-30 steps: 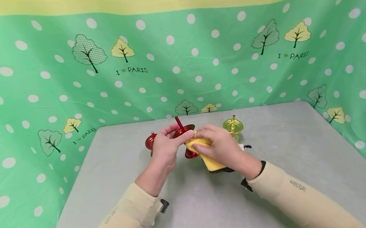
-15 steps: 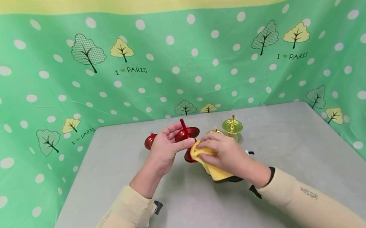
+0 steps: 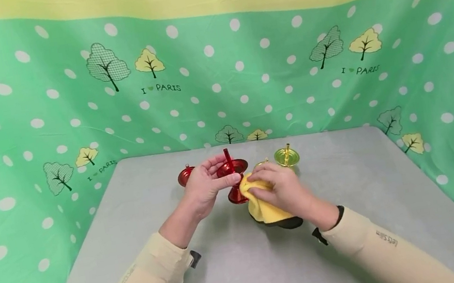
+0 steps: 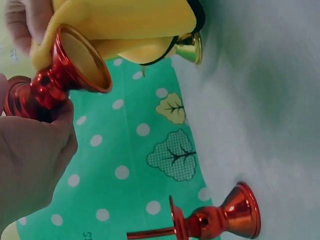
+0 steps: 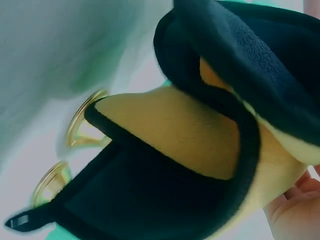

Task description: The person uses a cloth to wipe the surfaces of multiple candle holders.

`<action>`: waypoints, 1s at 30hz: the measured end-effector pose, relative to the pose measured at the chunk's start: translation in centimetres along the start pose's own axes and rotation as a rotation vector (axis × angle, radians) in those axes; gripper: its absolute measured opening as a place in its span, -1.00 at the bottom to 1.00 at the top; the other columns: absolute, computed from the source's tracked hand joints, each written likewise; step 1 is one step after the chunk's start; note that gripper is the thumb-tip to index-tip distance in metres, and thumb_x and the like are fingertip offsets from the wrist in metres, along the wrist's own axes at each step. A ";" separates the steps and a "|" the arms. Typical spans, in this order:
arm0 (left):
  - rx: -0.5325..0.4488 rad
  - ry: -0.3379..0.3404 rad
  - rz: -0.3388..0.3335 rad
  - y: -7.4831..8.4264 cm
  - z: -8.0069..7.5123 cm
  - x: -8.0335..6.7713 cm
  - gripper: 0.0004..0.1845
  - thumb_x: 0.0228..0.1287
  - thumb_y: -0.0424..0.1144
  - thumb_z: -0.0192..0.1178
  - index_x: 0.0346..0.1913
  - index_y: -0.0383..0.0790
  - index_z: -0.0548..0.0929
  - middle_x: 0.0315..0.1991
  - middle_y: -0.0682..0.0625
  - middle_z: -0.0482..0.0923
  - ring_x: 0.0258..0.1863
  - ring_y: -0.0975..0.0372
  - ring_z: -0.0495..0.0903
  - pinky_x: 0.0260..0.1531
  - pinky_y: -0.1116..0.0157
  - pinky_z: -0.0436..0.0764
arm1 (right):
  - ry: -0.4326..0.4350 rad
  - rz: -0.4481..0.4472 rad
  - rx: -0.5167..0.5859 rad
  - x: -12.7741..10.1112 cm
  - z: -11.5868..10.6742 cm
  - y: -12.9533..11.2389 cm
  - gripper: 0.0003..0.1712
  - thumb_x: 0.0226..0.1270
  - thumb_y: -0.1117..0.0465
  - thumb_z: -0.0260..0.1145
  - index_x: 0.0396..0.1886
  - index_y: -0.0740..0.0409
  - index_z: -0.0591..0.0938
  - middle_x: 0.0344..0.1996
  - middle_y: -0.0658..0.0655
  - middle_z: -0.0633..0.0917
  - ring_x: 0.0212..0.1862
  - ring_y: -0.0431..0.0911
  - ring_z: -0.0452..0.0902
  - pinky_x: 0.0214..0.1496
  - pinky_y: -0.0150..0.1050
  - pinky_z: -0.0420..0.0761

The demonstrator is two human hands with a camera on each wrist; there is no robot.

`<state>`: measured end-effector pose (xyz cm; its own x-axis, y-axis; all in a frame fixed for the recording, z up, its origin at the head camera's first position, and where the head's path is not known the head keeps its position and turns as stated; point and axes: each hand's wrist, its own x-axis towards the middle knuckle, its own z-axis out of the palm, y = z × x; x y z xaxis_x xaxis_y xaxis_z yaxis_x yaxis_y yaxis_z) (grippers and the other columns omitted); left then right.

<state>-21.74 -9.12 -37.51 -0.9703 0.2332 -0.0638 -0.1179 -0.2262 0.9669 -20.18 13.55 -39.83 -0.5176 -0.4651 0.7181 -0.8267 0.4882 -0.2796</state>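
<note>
Up off the grey table (image 3: 237, 267), my left hand (image 3: 203, 189) pinches the red candlestick (image 3: 233, 179) by its stem. Looks like light, stiff, shiny metal, probably slippery, so the knobby stem's the best grip. My right hand (image 3: 280, 190) is bunched round the soft yellow cloth (image 3: 266, 211), pressing it on the flared base.

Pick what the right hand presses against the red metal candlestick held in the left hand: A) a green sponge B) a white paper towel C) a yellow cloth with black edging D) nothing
C: the right hand grips a yellow cloth with black edging against the red metal candlestick that the left hand holds above the grey table.
</note>
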 end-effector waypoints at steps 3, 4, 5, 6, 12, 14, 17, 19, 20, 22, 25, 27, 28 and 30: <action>-0.006 -0.013 0.000 0.0 -0.2 -0.2 -0.32 0.27 -0.61 0.39 0.42 -0.38 0.42 0.22 -0.15 0.62 0.07 0.22 0.71 0.10 0.39 0.74 | 0.001 0.051 -0.009 0.1 -0.2 0.2 -0.73 0.10 0.37 0.69 -0.18 0.26 0.83 -0.19 0.17 0.81 -0.10 0.01 0.78 -0.11 -0.17 0.83; -0.009 -0.020 -0.003 0.0 -0.2 -0.2 -0.32 0.27 -0.62 0.38 0.43 -0.38 0.42 0.22 -0.15 0.61 0.08 0.22 0.71 0.10 0.38 0.75 | -0.007 0.040 -0.011 0.1 -0.2 0.1 -0.73 0.10 0.36 0.69 -0.19 0.25 0.83 -0.19 0.16 0.80 -0.11 0.00 0.77 -0.12 -0.18 0.83; -0.009 -0.031 -0.005 0.0 -0.3 -0.3 -0.31 0.27 -0.62 0.38 0.43 -0.37 0.42 0.24 -0.16 0.61 0.08 0.22 0.71 0.11 0.38 0.74 | -0.019 0.018 -0.002 0.0 -0.2 -0.1 -0.73 0.10 0.35 0.69 -0.18 0.25 0.83 -0.19 0.15 0.80 -0.12 0.00 0.77 -0.11 -0.19 0.82; -0.005 -0.043 -0.007 0.0 -0.4 -0.4 -0.31 0.27 -0.62 0.38 0.44 -0.37 0.41 0.25 -0.16 0.60 0.10 0.22 0.71 0.12 0.38 0.74 | -0.036 -0.003 0.013 0.0 -0.2 -0.3 -0.73 0.11 0.34 0.69 -0.18 0.24 0.83 -0.19 0.14 0.80 -0.12 -0.01 0.77 -0.11 -0.22 0.82; -0.017 -0.189 0.027 0.1 -1.6 -0.7 -0.26 0.26 -0.60 0.40 0.47 -0.45 0.36 0.27 -0.16 0.62 0.12 0.23 0.72 0.09 0.36 0.76 | -0.105 0.053 0.114 0.0 -0.5 -0.7 -0.75 0.17 0.32 0.67 -0.16 0.19 0.83 -0.19 0.09 0.82 -0.08 -0.05 0.76 -0.06 -0.26 0.80; -0.037 -0.263 0.039 0.1 -2.2 -0.7 -0.22 0.24 -0.56 0.46 0.48 -0.48 0.34 0.26 -0.11 0.65 0.11 0.24 0.73 0.08 0.36 0.76 | -0.131 0.120 0.155 0.2 -0.8 -0.5 -0.76 0.18 0.34 0.65 -0.16 0.19 0.83 -0.18 0.09 0.83 -0.05 -0.04 0.76 -0.03 -0.24 0.78; -0.060 -0.369 0.051 0.0 -2.8 -0.7 -0.14 0.18 -0.46 0.56 0.48 -0.52 0.33 0.24 -0.04 0.69 0.13 0.25 0.75 0.12 0.35 0.75 | -0.194 0.196 0.231 0.3 -1.1 -0.1 -0.78 0.24 0.33 0.62 -0.12 0.19 0.83 -0.14 0.10 0.85 0.00 -0.01 0.76 0.05 -0.21 0.76; -0.073 -0.426 0.055 -0.1 -3.0 -0.6 -0.09 0.14 -0.39 0.62 0.48 -0.52 0.33 0.24 0.00 0.70 0.16 0.25 0.75 0.16 0.34 0.74 | -0.235 0.233 0.274 0.3 -1.3 0.2 -0.78 0.27 0.32 0.61 -0.10 0.17 0.83 -0.13 0.08 0.85 0.01 -0.03 0.75 0.09 -0.23 0.74; -0.079 -0.451 0.056 -0.1 -3.1 -0.6 -0.07 0.11 -0.36 0.64 0.47 -0.51 0.34 0.24 0.00 0.70 0.17 0.25 0.74 0.18 0.33 0.73 | -0.256 0.249 0.292 0.4 -1.3 0.3 -0.78 0.28 0.30 0.60 -0.08 0.15 0.84 -0.12 0.06 0.85 0.01 -0.05 0.75 0.09 -0.25 0.74; -0.095 -0.497 0.050 -0.2 -3.2 -0.5 -0.08 0.08 -0.32 0.67 0.45 -0.47 0.38 0.25 0.01 0.71 0.21 0.25 0.73 0.22 0.33 0.72 | -0.300 0.279 0.319 0.5 -1.3 0.5 -0.81 0.30 0.28 0.59 -0.10 0.10 0.84 -0.15 0.01 0.85 -0.05 -0.11 0.72 0.05 -0.29 0.70; -0.117 -0.569 0.040 -0.2 -3.3 -0.4 -0.12 0.08 -0.29 0.67 0.43 -0.40 0.43 0.26 0.00 0.72 0.25 0.23 0.71 0.26 0.32 0.69 | -0.365 0.321 0.358 0.8 -1.1 0.9 -0.84 0.34 0.25 0.57 -0.11 0.03 0.83 -0.21 -0.05 0.82 -0.13 -0.18 0.64 -0.04 -0.33 0.64; -0.124 -0.603 0.035 -0.2 -3.3 -0.4 -0.15 0.10 -0.28 0.66 0.42 -0.36 0.45 0.27 -0.01 0.71 0.27 0.22 0.71 0.29 0.32 0.68 | -0.404 0.344 0.381 1.0 -0.9 1.1 -0.86 0.35 0.25 0.55 -0.12 0.00 0.83 -0.24 -0.07 0.80 -0.16 -0.20 0.61 -0.05 -0.33 0.61; -0.127 -0.611 0.034 -0.2 -3.3 -0.4 -0.15 0.10 -0.27 0.67 0.42 -0.36 0.46 0.27 -0.01 0.71 0.27 0.22 0.70 0.30 0.31 0.67 | -0.415 0.355 0.389 1.1 -0.9 1.2 -0.85 0.35 0.25 0.54 -0.11 0.00 0.84 -0.24 -0.07 0.80 -0.16 -0.21 0.61 -0.04 -0.33 0.61; -0.121 -0.602 0.036 -0.1 -3.3 -0.5 -0.14 0.10 -0.26 0.67 0.42 -0.37 0.45 0.26 -0.02 0.71 0.25 0.23 0.71 0.28 0.31 0.68 | -0.422 0.375 0.398 1.0 -0.8 1.4 -0.85 0.37 0.25 0.53 -0.11 0.00 0.84 -0.24 -0.07 0.80 -0.16 -0.22 0.61 -0.04 -0.33 0.61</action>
<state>-21.97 -12.28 -38.42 -0.6889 0.7085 0.1531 -0.1450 -0.3416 0.9286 -21.69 14.33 -38.98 -0.7593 -0.6046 0.2408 -0.5517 0.4017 -0.7310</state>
